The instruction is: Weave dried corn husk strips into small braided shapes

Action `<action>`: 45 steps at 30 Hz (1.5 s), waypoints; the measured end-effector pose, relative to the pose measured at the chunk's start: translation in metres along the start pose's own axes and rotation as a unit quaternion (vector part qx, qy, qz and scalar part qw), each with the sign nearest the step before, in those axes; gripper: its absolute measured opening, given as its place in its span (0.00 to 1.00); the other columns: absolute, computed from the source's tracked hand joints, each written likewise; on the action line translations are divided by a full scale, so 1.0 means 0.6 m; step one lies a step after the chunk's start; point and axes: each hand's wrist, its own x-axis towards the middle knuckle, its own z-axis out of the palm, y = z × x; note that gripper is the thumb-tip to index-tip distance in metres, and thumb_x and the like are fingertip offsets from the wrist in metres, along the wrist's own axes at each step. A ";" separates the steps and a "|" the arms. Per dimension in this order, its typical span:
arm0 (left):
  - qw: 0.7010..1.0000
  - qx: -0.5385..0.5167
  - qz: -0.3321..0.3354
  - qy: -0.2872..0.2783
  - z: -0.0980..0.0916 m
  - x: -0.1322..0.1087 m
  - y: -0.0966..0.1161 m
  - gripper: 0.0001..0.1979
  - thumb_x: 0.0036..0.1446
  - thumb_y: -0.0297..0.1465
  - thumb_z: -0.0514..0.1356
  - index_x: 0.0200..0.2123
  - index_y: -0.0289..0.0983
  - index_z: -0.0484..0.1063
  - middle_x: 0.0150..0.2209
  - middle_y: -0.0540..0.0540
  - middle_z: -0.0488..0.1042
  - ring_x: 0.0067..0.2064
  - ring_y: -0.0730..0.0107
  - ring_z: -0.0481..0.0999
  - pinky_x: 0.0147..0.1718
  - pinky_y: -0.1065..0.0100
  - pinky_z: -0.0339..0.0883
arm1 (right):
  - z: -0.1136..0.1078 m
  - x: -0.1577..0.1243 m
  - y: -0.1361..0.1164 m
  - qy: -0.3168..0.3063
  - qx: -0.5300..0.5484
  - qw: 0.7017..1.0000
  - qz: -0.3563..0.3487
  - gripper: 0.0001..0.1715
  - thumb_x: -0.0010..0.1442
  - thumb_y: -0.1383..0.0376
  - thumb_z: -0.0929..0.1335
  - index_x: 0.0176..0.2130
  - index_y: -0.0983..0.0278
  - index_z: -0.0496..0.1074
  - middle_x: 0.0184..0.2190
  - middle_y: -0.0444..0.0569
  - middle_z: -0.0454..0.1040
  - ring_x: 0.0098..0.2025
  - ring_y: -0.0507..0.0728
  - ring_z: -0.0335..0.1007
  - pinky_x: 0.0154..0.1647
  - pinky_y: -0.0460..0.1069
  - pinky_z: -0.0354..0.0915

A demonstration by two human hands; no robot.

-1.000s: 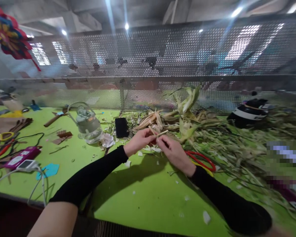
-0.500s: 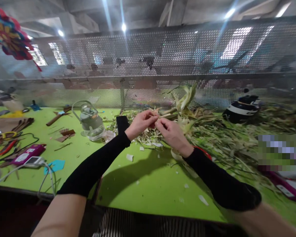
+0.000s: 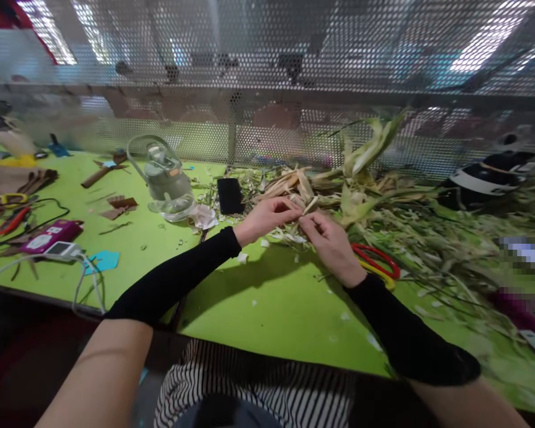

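My left hand (image 3: 271,220) and my right hand (image 3: 332,246) meet above the green table (image 3: 271,315), fingertips pinched close together. Between them a short pale strip of corn husk (image 3: 311,205) sticks up, its lower end hidden by the fingers. Both hands grip it at nearly the same spot. Just behind lie dried corn husks (image 3: 294,181) and a taller greenish husk bunch (image 3: 374,148). Beside my right wrist are scissors with red and yellow handles (image 3: 378,261), partly under the forearm.
A black phone (image 3: 230,196) and a clear water jug (image 3: 172,184) stand left of my hands. Shredded husk (image 3: 450,249) covers the right side, near a black-and-white object (image 3: 488,178). Purple power strip (image 3: 52,236) and pliers (image 3: 11,223) lie far left. A perforated metal screen (image 3: 258,131) closes the back.
The view has tilted downward, showing more of the lap. Both hands stay together; the pale strip now points up between the fingers, and the phone and scissors handles show more fully.
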 end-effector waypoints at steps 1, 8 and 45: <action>1.000 -0.003 -0.006 -0.003 0.002 0.001 -0.007 0.07 0.60 0.31 0.65 0.33 0.33 0.73 0.30 0.52 0.74 0.30 0.80 0.69 0.32 0.73 0.61 | 0.003 -0.002 0.004 -0.002 0.007 1.000 0.002 0.23 0.65 0.46 0.65 0.29 0.60 0.66 0.24 0.42 0.63 0.27 0.53 0.55 0.31 0.51 0.54; 0.999 -0.010 -0.024 -0.022 -0.004 0.008 -0.027 0.08 0.63 0.32 0.64 0.34 0.33 0.73 0.29 0.51 0.76 0.30 0.80 0.73 0.35 0.73 0.64 | 0.001 -0.011 0.017 -0.005 0.078 0.997 0.016 0.25 0.66 0.45 0.67 0.27 0.59 0.64 0.22 0.41 0.58 0.26 0.52 0.51 0.29 0.50 0.54; 0.993 -0.046 -0.099 -0.050 0.001 -0.004 -0.034 0.07 0.62 0.26 0.66 0.40 0.31 0.71 0.29 0.49 0.80 0.29 0.79 0.79 0.35 0.73 0.70 | 0.012 -0.008 0.041 -0.041 0.057 0.997 0.025 0.20 0.64 0.49 0.68 0.33 0.62 0.72 0.24 0.42 0.68 0.26 0.52 0.57 0.28 0.49 0.55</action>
